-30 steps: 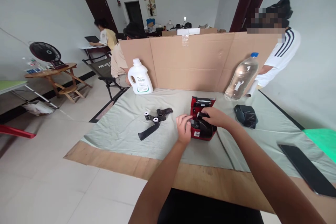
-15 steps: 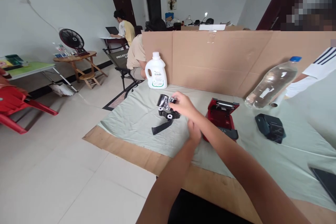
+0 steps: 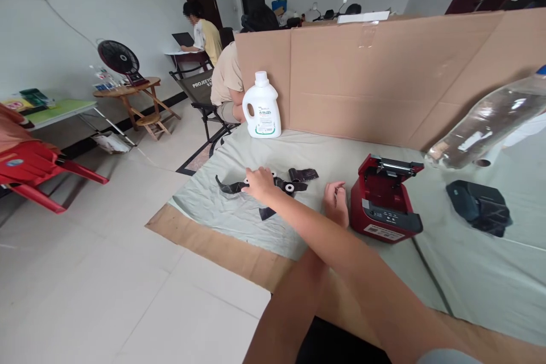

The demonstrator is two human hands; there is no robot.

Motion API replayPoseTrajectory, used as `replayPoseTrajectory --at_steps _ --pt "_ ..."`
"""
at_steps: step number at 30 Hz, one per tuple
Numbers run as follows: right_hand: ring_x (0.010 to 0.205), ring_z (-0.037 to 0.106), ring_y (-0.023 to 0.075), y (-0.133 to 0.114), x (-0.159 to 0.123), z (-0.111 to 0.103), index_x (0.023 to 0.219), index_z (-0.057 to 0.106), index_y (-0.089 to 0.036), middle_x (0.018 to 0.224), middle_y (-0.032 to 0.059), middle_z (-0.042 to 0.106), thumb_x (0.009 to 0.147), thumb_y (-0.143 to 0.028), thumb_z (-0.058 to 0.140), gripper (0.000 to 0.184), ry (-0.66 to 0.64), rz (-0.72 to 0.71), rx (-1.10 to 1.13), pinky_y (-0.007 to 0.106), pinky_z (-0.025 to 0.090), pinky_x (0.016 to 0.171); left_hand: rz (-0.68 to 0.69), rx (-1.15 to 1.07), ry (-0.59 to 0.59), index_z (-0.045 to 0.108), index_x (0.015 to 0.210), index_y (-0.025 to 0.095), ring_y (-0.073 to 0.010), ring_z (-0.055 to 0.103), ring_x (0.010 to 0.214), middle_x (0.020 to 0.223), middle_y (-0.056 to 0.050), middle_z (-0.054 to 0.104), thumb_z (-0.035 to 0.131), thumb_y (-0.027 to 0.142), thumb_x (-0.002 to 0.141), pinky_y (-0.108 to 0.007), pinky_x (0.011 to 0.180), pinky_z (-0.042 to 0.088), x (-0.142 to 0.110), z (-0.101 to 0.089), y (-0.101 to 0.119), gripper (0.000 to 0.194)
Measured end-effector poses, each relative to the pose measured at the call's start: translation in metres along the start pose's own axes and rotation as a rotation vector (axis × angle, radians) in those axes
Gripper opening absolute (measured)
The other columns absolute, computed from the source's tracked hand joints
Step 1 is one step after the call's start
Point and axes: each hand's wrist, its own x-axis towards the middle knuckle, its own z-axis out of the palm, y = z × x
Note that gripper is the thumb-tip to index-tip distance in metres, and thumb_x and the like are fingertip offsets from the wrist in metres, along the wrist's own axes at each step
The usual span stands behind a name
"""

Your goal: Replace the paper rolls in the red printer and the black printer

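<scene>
My right hand (image 3: 259, 185) reaches across to the left, its fingers closed on a small black roll with a white core. A loose black strip (image 3: 228, 186) trails leftward from this roll onto the cloth. Just right of the hand lie more black rolls (image 3: 290, 187), partly unwound and partly hidden by my hand and forearm. My left hand (image 3: 336, 203) rests under the crossing right arm, fingers curled, with nothing visible in it. Close to its right stands a small red and black printer (image 3: 386, 205), its lid raised and its compartment facing up.
A white detergent jug (image 3: 262, 108) stands at the back left, before a cardboard screen (image 3: 350, 85). On the right are a large clear bottle (image 3: 490, 119) leaning on the screen and a black device in plastic (image 3: 480, 207). A person (image 3: 226, 79) sits behind the table.
My right hand has moved from the printer to the rolls on the left, carrying a black roll down to the cloth. The left hand has come off the printer. The view has swung left.
</scene>
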Motion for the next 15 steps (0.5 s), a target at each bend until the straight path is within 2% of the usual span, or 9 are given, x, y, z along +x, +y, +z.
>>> replayPoseTrajectory --at_steps 2,3,6,8,11,15 --pt "0.115 0.062 0.0312 0.013 -0.006 -0.016 0.125 0.061 -0.017 0.113 0.0138 0.074 0.095 -0.053 0.062 0.046 0.027 0.03 0.011 0.041 0.044 0.098 -0.016 0.014 -0.01 0.065 0.112 0.025 -0.0208 0.062 0.111 0.116 -0.005 0.067 0.043 0.032 0.102 -0.036 0.1 0.049 -0.001 -0.003 0.002 0.025" --pt "0.118 0.061 0.0303 0.023 -0.009 -0.025 0.127 0.06 -0.019 0.118 0.0136 0.073 0.1 -0.051 0.054 0.043 0.039 0.061 0.017 0.04 0.044 0.098 -0.024 0.019 -0.011 0.064 0.114 0.026 -0.0212 0.062 0.113 0.118 -0.005 0.067 0.043 0.034 0.103 -0.037 0.102 0.049 -0.001 -0.003 0.003 0.025" --pt "0.121 0.061 0.0288 0.066 -0.015 -0.054 0.127 0.063 -0.021 0.125 0.0138 0.07 0.104 -0.03 0.041 0.034 0.018 0.203 0.018 0.039 0.045 0.098 -0.094 -0.043 0.01 0.064 0.11 0.025 -0.0235 0.062 0.113 0.114 -0.007 0.067 0.05 0.032 0.101 -0.041 0.104 0.048 0.003 -0.001 0.0 0.019" --pt "0.116 0.065 0.0308 0.097 -0.015 -0.067 0.121 0.068 -0.019 0.125 0.0165 0.07 0.098 -0.022 0.047 0.031 -0.054 0.295 0.011 0.04 0.049 0.091 -0.155 -0.112 0.035 0.064 0.104 0.023 -0.0245 0.065 0.103 0.103 -0.009 0.068 0.05 0.028 0.101 -0.043 0.098 0.051 0.007 0.003 -0.005 0.016" --pt "0.105 0.07 0.0305 0.128 -0.011 -0.069 0.112 0.073 -0.019 0.118 0.0163 0.073 0.087 -0.022 0.065 0.027 -0.194 0.395 0.028 0.037 0.053 0.081 -0.192 -0.152 0.072 0.063 0.105 0.023 -0.0254 0.067 0.091 0.091 -0.009 0.068 0.047 0.028 0.102 -0.044 0.087 0.054 0.009 0.01 -0.012 0.017" --pt "0.101 0.072 0.0292 0.134 -0.006 -0.051 0.11 0.074 -0.018 0.113 0.0154 0.074 0.076 -0.031 0.078 0.037 -0.279 0.448 0.086 0.033 0.054 0.079 -0.189 -0.175 0.055 0.065 0.108 0.024 -0.025 0.066 0.089 0.088 -0.009 0.068 0.054 0.027 0.099 -0.042 0.084 0.054 0.008 0.004 -0.013 0.014"
